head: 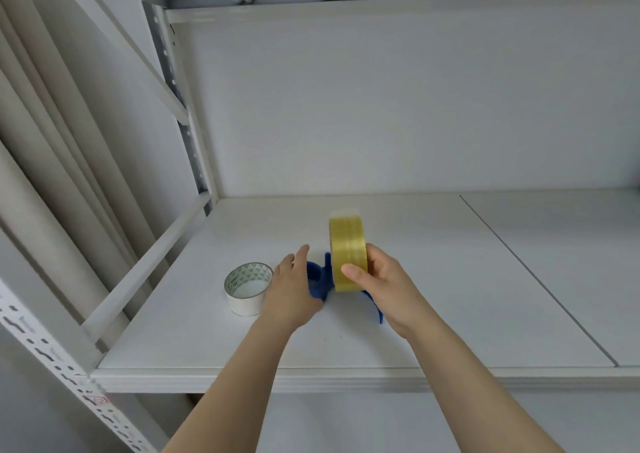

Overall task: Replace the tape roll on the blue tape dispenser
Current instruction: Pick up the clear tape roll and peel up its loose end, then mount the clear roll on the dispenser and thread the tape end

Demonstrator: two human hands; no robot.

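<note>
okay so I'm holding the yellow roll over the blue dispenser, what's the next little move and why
Probably slide the yellow translucent tape roll sideways onto the blue plastic dispenser. Your right hand holds it upright beside the dispenser, which your left hand steadies on the white shelf.

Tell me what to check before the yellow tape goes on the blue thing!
1. Right hand grips the yellow tape roll: ok, thumb and fingers pinch it upright.
2. Left hand steadies the blue tape dispenser: ok, it rests on the dispenser.
3. Dispenser hub free of an old roll: cannot tell, the hands hide it.
4. Yellow roll lined up over the dispenser: ok, it is right beside and above it.
5. White tape roll out of the way: ok, it lies flat on the shelf left of the left hand.
</note>
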